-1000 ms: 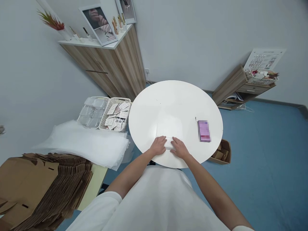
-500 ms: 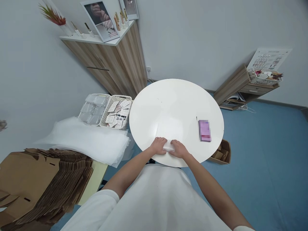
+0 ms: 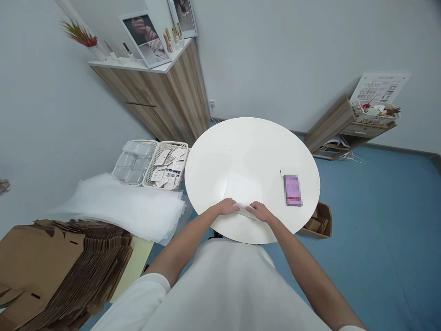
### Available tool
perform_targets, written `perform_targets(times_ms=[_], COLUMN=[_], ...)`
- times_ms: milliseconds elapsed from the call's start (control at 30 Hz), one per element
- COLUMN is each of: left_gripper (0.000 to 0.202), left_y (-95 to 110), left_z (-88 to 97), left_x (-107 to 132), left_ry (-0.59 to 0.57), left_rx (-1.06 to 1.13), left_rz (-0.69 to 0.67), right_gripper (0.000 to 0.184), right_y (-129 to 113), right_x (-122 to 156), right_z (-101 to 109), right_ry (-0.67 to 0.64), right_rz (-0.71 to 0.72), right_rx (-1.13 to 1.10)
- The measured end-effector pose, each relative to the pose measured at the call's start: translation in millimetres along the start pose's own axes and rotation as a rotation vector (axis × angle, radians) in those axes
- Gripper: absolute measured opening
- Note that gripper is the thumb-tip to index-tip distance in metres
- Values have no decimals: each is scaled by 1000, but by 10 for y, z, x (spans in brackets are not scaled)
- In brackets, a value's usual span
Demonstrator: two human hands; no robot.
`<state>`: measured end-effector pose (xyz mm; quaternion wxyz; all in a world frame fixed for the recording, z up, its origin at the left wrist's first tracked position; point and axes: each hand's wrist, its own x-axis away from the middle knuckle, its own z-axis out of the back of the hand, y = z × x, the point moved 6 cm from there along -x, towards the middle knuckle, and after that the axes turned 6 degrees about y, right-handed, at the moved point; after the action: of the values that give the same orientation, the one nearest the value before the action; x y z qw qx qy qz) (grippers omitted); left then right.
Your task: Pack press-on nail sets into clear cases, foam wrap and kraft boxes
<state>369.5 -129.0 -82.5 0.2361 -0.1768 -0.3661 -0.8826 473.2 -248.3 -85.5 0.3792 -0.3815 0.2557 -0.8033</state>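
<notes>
My left hand [image 3: 227,207] and my right hand [image 3: 261,211] are close together near the front edge of the round white table [image 3: 248,142]. Between them is a folded or rolled white foam sheet [image 3: 243,210], thin and soft-looking, with my fingers closed on its two ends. A pale stretch of sheet seems to lie flat just beyond it, hard to tell from the tabletop. Anything wrapped inside is hidden. To the right on the table lies a purple, pixelated phone-like rectangle [image 3: 292,190].
Left of the table are a stack of white foam sheets [image 3: 131,204], flat brown cardboard boxes [image 3: 79,266], a basket of cards [image 3: 168,165] and a basket of clear packs [image 3: 134,161]. A cardboard box [image 3: 319,223] stands on the floor at right. Behind is a wooden cabinet [image 3: 179,87].
My hands have moved slightly apart, and the white foam sheet between them now shows as a longer, flatter strip. The view has tilted up slightly.
</notes>
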Motion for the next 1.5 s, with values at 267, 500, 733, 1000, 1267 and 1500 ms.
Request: perform_targets(times_ms=[267,500,733,1000,1267,1500], left_gripper=[19,19,35,35,38,42], left_y=[-304,-485,-526,73,137,137], left_z=[85,45,83,-112,-310,-281], left_x=[-90,-107,-55,156,118,128], left_ry=[177,207,387,412,277,244], left_rx=[97,15,0,-269,-344,-320], left_rz=[94,212,295,-299,-294,-298], right_gripper=[35,25,25,61,77,39], right_y=[96,246,538,669,614,526], right_x=[-188,-217,-60,256,234,118], right_z=[27,46,217,-64,-214,-123], right_ry=[74,221,515,645,621,371], right_rz=[-87,-123,-216,-346,-532,-521], right_rx=[-20,6,175,-141,-450,-610])
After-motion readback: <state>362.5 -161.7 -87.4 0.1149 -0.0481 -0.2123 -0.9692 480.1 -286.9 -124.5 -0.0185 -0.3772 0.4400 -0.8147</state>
